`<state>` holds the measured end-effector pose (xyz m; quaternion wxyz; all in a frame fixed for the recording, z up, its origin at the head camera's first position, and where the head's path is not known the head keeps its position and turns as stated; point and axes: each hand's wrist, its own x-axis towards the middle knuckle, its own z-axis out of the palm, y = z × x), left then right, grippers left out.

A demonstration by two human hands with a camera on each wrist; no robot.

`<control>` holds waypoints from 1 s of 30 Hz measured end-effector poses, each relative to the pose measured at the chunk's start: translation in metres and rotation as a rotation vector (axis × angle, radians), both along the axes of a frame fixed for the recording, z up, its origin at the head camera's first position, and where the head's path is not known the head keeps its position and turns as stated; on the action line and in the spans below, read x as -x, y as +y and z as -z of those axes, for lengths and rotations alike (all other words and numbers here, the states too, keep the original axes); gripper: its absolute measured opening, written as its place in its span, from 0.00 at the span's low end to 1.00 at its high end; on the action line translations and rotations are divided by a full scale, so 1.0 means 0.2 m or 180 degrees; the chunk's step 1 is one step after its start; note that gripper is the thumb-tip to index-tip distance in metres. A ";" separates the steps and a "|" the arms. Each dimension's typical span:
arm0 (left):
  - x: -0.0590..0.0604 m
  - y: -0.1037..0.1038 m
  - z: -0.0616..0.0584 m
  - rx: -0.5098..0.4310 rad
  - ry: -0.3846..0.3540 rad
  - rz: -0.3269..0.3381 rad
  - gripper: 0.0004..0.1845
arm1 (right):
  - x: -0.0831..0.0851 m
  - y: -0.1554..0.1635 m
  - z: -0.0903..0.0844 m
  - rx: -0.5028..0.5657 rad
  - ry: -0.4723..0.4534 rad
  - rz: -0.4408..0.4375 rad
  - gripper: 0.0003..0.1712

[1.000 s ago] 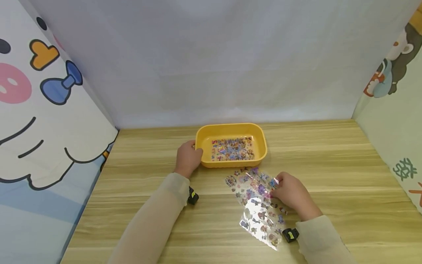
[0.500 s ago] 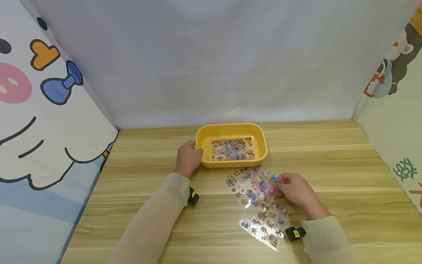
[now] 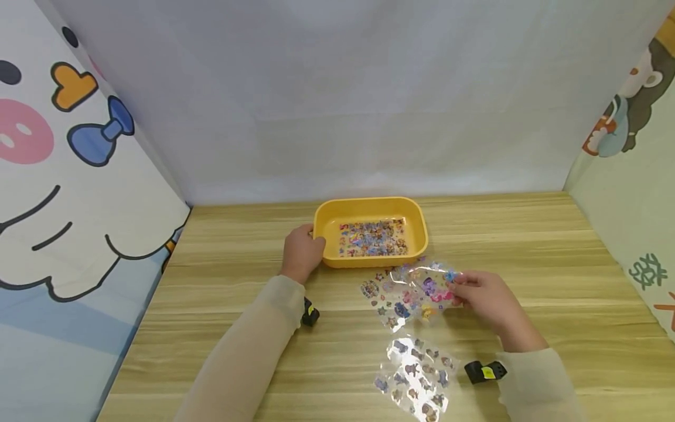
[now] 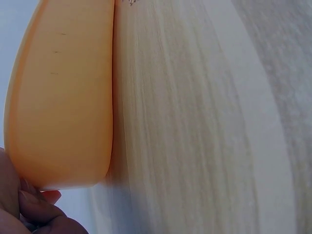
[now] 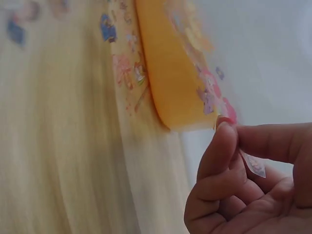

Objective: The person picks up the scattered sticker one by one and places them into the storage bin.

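Note:
A yellow plastic tray [image 3: 331,239] stands near the back of the table, with clear sticker sheets [image 3: 371,237] lying inside. My left hand [image 3: 302,253] grips its left end, thumb over the rim; the left wrist view shows curled fingers [image 4: 39,207] at the tray's corner. My right hand [image 3: 487,298] pinches the right edge of a clear sticker sheet [image 3: 429,287] with pink, purple and blue figures, between thumb and forefinger. That sheet is lifted and bent, just in front of the tray. Beneath it, partly covered, another sticker sheet [image 3: 371,289] lies on the table.
Closer to the front, one more clear sticker sheet [image 3: 416,378] lies on the wood-grain table [image 3: 527,264], shining with glare. A white curtain [image 3: 369,117] closes off the back, and printed cloths hang at both sides.
My right hand has drawn the pinched sticker sheet up and to the right, off the sheets below. The nearest sheet has slid slightly toward the front. My left hand stays on the tray.

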<state>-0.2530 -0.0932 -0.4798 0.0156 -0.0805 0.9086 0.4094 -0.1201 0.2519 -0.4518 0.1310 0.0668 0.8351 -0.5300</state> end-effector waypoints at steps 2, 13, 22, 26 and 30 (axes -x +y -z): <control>0.00 0.00 0.00 -0.0007 -0.0002 -0.0004 0.24 | 0.01 0.00 -0.01 0.0203 -0.0013 0.0049 0.10; 0.01 0.01 0.00 -0.0023 -0.0063 0.0009 0.25 | 0.03 0.02 -0.06 0.1311 0.0120 0.0430 0.06; 0.00 0.01 -0.01 -0.0016 -0.0081 -0.0008 0.24 | 0.09 -0.06 -0.16 0.1256 0.0370 0.0299 0.07; 0.00 0.01 -0.01 0.0017 -0.0064 -0.0021 0.24 | 0.16 -0.12 -0.21 0.1158 0.0395 0.0206 0.07; 0.00 0.00 -0.02 0.0009 -0.0076 -0.0010 0.24 | 0.25 -0.17 -0.23 0.0910 0.0356 0.0136 0.10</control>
